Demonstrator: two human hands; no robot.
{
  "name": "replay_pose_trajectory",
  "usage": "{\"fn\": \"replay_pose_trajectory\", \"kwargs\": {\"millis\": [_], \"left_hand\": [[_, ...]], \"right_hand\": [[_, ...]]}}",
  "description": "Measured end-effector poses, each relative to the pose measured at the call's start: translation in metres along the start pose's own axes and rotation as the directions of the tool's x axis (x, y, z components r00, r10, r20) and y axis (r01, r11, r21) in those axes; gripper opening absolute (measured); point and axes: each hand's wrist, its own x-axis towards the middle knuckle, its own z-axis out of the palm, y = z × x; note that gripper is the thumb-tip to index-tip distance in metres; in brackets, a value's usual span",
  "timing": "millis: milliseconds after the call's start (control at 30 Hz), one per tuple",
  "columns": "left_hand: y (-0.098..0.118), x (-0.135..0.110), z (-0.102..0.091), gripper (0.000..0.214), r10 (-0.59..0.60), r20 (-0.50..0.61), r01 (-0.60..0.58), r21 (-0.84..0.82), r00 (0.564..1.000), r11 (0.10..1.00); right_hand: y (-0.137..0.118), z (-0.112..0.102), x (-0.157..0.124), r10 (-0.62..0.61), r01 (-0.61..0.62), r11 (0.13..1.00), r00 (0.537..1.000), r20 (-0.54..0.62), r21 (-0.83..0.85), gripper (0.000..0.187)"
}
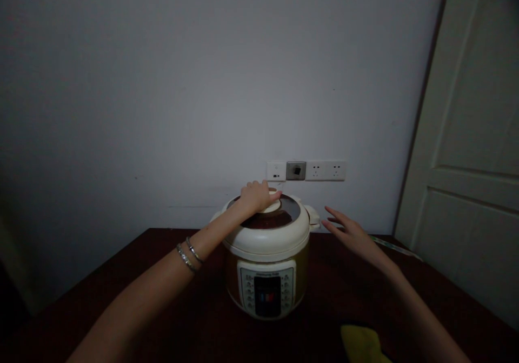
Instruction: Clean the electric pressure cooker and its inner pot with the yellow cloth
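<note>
A cream and gold electric pressure cooker [265, 276] stands on a dark wooden table [425, 298], its control panel facing me. My left hand [257, 196] lies on top of the lid, fingers curled over the cream lid handle [272, 206]. Two bracelets [190, 255] circle that wrist. My right hand [351, 233] hovers just right of the cooker, fingers stretched out and apart, holding nothing. It is close to the small side lug of the lid [313, 215] without clearly touching it.
A yellow cloth [363, 344] lies at the table's near edge, to the right. On the white wall behind the cooker runs a row of sockets [306, 171]. A pale door [470, 152] stands at the right. The room is dim.
</note>
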Motion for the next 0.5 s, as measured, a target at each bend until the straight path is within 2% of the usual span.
{"fn": "replay_pose_trajectory", "kwargs": {"millis": [167,367,500], "left_hand": [[0.0,0.0,0.0,0.073,-0.005,0.007,0.005,-0.004,1.0,1.0],[-0.001,0.0,0.001,0.075,0.014,0.005,-0.014,0.0,1.0,1.0],[-0.001,0.0,0.001,0.075,0.001,0.009,-0.001,-0.035,1.0,0.999]], "right_hand": [[0.002,0.0,-0.001,-0.02,0.021,0.999,0.999,0.028,-0.029,0.064],[-0.01,-0.01,-0.006,-0.012,0.011,0.996,1.0,-0.015,-0.085,0.062],[-0.021,-0.028,-0.019,0.008,0.011,0.989,0.991,0.13,-0.146,0.051]]}}
